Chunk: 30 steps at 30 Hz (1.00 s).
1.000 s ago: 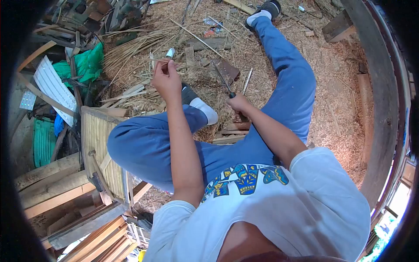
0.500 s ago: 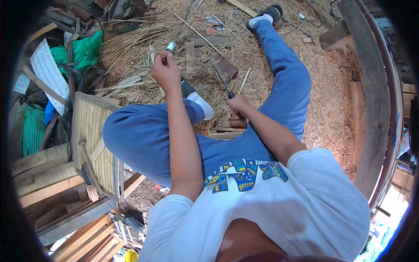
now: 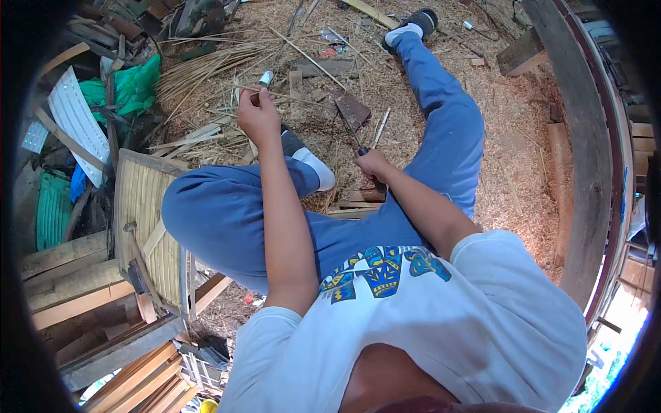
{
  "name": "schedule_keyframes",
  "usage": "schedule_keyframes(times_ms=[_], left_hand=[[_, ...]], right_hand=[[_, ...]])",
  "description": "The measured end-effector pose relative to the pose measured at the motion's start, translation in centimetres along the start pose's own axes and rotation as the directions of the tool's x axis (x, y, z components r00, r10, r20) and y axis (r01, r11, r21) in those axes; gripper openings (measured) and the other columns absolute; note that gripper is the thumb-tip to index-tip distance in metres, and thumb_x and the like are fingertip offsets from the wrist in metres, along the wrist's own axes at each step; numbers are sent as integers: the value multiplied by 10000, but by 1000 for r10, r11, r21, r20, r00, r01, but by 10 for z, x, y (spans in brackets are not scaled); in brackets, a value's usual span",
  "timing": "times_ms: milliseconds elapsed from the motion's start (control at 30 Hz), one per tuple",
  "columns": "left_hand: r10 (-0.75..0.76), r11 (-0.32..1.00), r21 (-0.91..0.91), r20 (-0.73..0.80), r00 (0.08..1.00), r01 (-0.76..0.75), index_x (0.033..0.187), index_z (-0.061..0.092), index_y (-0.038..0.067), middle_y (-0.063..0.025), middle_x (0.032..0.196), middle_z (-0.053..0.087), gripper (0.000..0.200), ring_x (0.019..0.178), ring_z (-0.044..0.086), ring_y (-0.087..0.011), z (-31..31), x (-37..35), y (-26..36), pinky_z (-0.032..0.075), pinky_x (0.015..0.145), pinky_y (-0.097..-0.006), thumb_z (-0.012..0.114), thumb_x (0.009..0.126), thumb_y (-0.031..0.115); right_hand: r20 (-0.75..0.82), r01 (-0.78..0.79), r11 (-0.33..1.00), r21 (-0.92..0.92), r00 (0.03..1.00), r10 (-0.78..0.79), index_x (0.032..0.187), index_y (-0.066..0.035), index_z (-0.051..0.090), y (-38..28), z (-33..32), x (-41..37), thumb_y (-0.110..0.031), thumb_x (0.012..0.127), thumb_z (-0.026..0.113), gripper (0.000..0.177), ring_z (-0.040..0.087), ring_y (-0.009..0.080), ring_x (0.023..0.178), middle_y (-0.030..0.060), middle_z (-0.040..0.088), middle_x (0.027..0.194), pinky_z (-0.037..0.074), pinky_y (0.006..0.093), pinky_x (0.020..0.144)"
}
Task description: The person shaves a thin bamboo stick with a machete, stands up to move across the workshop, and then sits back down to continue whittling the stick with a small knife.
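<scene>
My left hand (image 3: 259,122) is raised over the ground, thumb and fingers pinched around a thin bamboo strip (image 3: 295,98). The strip runs out to the right over the litter. Lower and to the right, my right hand (image 3: 374,165) is wrapped around the dark handle of a knife (image 3: 350,129). Its long narrow blade points up and away, apart from the strip. Beyond the blade a flat brown piece (image 3: 354,110) lies on the ground. My bent left leg (image 3: 213,213) is beside the left forearm, and my right leg (image 3: 444,131) stretches forward.
A bundle of thin strips (image 3: 206,69) lies at the far left. A slatted bamboo panel (image 3: 148,213) stands by my left knee, with a hammer (image 3: 138,268) against it. Green plastic (image 3: 134,86) and stacked boards (image 3: 76,303) crowd the left. A long beam (image 3: 589,158) edges the right.
The view has shifted slightly. My left hand has tilted a little, still pinching the strip. My right hand keeps its hold on the knife, almost unmoved.
</scene>
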<state>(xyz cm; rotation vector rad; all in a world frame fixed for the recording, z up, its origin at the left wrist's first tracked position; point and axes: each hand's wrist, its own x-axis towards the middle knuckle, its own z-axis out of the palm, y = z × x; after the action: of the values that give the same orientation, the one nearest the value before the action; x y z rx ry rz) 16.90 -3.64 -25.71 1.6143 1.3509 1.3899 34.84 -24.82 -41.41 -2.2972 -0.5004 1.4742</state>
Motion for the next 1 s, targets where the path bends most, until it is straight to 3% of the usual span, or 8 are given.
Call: schedule_keyframes(times_ms=[167,267,367,467,567,667,900,1000], left_hand=[[-14,997,75,-26,1000,15,970,674,29,-111,801,745,73,712,742,-236,0,-3,-5,547,658,-363,677,941,96],[11,984,177,-46,999,-3,965,675,31,-113,819,740,69,733,734,-259,-2,-2,-1,544,671,-378,684,930,90],[0,983,181,-58,998,10,951,667,28,-125,841,725,66,745,722,-274,-5,-4,3,539,676,-393,692,919,80],[55,981,191,-92,994,-36,936,656,18,-128,836,714,76,733,713,-280,0,-3,-9,535,668,-397,698,913,77],[32,983,181,-98,995,-14,920,645,6,-138,828,710,98,723,707,-291,4,-6,0,532,662,-405,708,907,80],[5,973,229,-111,994,20,915,640,10,-133,800,716,96,711,709,-287,-2,-5,-14,537,665,-404,708,906,77],[-10,984,177,-102,995,28,923,631,16,-148,806,729,118,725,732,-301,1,-3,-9,542,668,-419,712,913,101],[-15,969,242,-109,994,41,933,632,18,-145,813,731,102,726,744,-269,3,-6,-13,550,665,-404,703,923,90]], right_hand=[[7,328,927,-181,943,-332,783,78,653,-21,-7,-35,-195,812,639,275,684,321,580,218,671,728,533,469,495],[-48,-22,999,-50,999,19,808,63,682,-7,11,-4,-251,802,653,315,703,345,607,213,690,724,571,474,561],[-126,101,964,-246,983,-135,721,11,642,28,20,43,-326,838,712,363,608,253,489,119,637,627,473,408,460],[-17,28,999,-28,999,-29,728,11,646,-9,4,-10,-336,838,714,370,619,259,503,130,647,633,481,415,474],[2,382,909,-164,922,-387,726,12,643,-19,-1,-24,-315,846,711,355,614,239,509,111,634,625,472,414,478],[-29,343,910,-232,933,-359,860,83,715,-15,2,-14,-274,802,668,365,738,352,691,257,722,786,560,474,592],[-23,29,1000,-1,999,-29,788,64,668,-22,1,-22,-308,799,713,374,655,301,562,209,690,709,513,440,539],[56,336,931,-146,942,-331,827,34,684,-34,-7,-36,-354,794,726,392,660,311,586,196,695,717,525,441,589]])
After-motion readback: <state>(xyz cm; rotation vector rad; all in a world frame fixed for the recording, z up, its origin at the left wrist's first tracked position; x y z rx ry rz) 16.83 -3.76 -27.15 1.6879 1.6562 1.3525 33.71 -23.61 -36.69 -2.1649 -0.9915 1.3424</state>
